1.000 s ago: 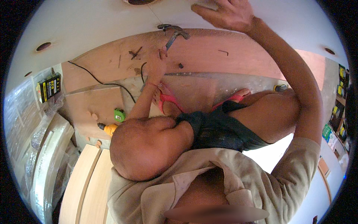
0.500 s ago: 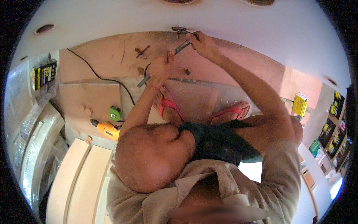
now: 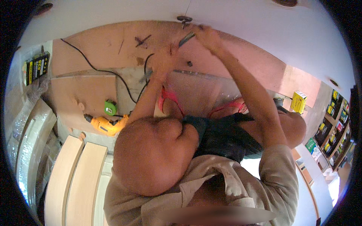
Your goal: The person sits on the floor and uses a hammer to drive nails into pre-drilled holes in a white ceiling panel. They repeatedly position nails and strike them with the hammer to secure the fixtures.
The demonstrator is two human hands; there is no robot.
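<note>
My left hand [image 3: 164,58] is closed around the middle of a flat grey metal bar [image 3: 186,38], which sticks out on both sides of the fist. At the bar's upper end my right hand [image 3: 208,39] is curled, its fingertips blurred; a small dark thing shows by them, too unclear to name. Just beyond this hand, a dark round metal fitting [image 3: 184,19] with a short stem sits at the edge of the large white curved panel [image 3: 132,13]. Both hands are over the brownish boards [image 3: 113,45].
On the left lie a yellow drill [image 3: 105,125], a green tape measure [image 3: 110,107] and a black cable [image 3: 90,66]. Pale curved wooden pieces [image 3: 85,177] stand nearer. A yellow box [image 3: 299,101] is at right, before a shelf of packages [image 3: 333,120]. My sandalled feet are below my hands.
The whole view has shifted, with the panel and fitting now higher in the picture. Both hands keep about the same place by the fitting and look more blurred.
</note>
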